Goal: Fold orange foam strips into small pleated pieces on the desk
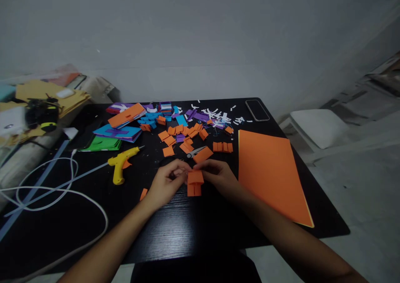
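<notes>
Near the front middle of a black table, both hands meet at a small folded orange paper piece (pixel 195 177). My left hand (pixel 168 181) pinches its left edge, with the fingers bent together. From the other side, my right hand (pixel 218 175) grips the upper right edge with thumb and fingers. Below the held piece, another orange folded piece (pixel 194 190) shows, split down its middle; whether the two are joined is unclear. Just beyond the hands lie grey scissors (pixel 196 151), partly under an orange paper piece (pixel 203 154).
A yellow glue gun (pixel 121 164) and a looping white cable (pixel 103 216) lie left. Folded coloured papers (pixel 117 131), small orange pieces (pixel 170 140) and white scraps (pixel 215 116) spread behind. Large orange sheets (pixel 270 170) lie right, a phone (pixel 257 110) at the back right.
</notes>
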{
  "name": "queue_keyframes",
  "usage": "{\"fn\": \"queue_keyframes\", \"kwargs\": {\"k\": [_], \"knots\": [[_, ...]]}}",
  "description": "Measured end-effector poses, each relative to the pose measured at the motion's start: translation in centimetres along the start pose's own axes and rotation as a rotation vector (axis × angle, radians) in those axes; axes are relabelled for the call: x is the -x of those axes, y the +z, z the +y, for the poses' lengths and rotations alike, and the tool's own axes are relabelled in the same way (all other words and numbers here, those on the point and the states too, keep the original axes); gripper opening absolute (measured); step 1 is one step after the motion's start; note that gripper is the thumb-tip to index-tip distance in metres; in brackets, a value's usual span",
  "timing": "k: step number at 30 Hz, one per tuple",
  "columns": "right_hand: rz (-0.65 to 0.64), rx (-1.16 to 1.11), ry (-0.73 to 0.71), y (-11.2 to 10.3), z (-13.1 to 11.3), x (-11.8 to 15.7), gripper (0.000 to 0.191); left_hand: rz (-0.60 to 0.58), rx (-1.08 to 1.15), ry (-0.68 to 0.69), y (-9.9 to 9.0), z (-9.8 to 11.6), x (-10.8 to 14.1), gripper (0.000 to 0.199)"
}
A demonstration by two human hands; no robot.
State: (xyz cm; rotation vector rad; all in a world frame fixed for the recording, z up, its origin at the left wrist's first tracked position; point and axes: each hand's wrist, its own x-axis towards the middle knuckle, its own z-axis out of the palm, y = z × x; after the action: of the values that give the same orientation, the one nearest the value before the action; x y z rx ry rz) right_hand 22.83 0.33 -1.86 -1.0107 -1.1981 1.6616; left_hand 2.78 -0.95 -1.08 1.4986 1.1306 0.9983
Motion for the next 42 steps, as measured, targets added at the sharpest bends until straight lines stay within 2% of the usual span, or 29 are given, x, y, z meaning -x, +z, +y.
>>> {"fn": "queue_keyframes", "kwargs": {"k": [7,15,21,26,34,42], "knots": [[0.008,0.034,0.035,-0.21,-0.27,0.02,0.011,0.007,-0.001,-0.041,-0.25,0.51,-0.06,0.011],[0.011,0.049,0.095,-0.27,-0.35,-0.06,0.012,-0.016,-0.051,-0.005,-0.63,0.75,0.16,0.016],[-0.012,0.047,0.111,-0.36,-0.24,-0.17,0.012,-0.019,-0.009,-0.061,-0.84,0.64,-0.11,0.021],[-0.073,0.012,0.129,-0.37,-0.3,-0.07,0.021,-0.031,0.048,-0.107,-0.89,0.41,-0.46,0.018],[-0.063,0.045,0.148,-0.47,-0.73,-0.1,0.015,-0.049,0.135,-0.186,-0.84,0.2,-0.61,0.015],[-0.084,0.082,0.113,-0.64,-0.8,-0.06,0.022,0.009,0.146,-0.135,-0.45,-0.08,-0.64,0.015]]}}
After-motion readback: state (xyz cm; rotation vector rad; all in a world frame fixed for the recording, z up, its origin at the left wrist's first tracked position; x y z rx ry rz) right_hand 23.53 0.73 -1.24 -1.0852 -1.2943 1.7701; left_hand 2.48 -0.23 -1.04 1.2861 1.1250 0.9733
